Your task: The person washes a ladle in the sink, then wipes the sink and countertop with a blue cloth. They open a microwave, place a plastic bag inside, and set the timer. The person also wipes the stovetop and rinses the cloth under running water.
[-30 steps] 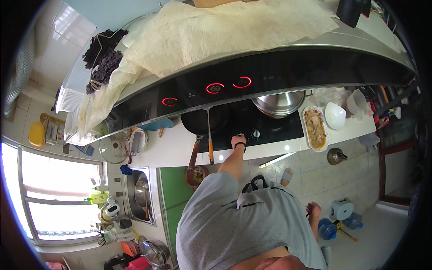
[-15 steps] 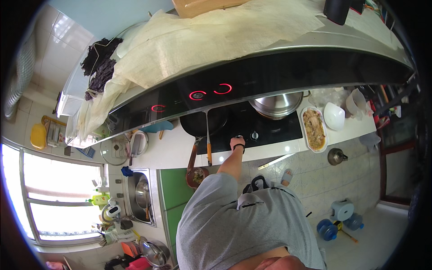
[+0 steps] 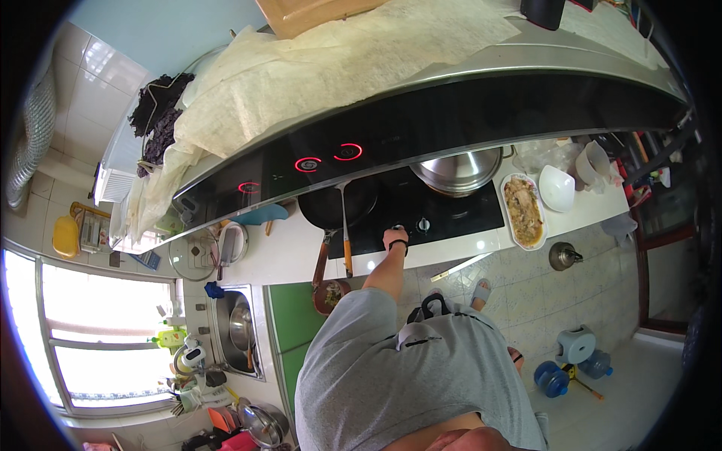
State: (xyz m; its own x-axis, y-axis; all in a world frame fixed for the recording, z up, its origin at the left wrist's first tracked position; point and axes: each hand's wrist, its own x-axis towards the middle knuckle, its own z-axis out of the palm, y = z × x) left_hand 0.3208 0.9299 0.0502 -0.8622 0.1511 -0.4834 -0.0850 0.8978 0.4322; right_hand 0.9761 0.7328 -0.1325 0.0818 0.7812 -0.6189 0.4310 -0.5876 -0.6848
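Note:
My left hand (image 3: 394, 237), with a black band at the wrist, grips a control knob at the front of the black cooktop (image 3: 459, 222), its fingers largely covering it. Just left of it a dark wok (image 3: 327, 207) has a wooden handle pointing toward me, and a spatula (image 3: 347, 252) with a wooden handle lies across it. A lidded steel pot (image 3: 455, 173) stands on the back right burner. My right hand (image 3: 516, 358) shows only partly past my grey clothing, low at my side; its fingers are hidden.
A black range hood (image 3: 526, 109) with glowing red controls overhangs the cooktop. Right are a food dish (image 3: 523, 210), white bowl (image 3: 557, 188) and, on the floor, a kettle (image 3: 564, 255), stool (image 3: 575, 346) and water jugs (image 3: 551, 379). Left are a sink (image 3: 224, 331) and cluttered counter.
My left hand stays at the knob. My right hand, visible a second ago and out of sight half a second ago, shows partly again. The view has shifted slightly.

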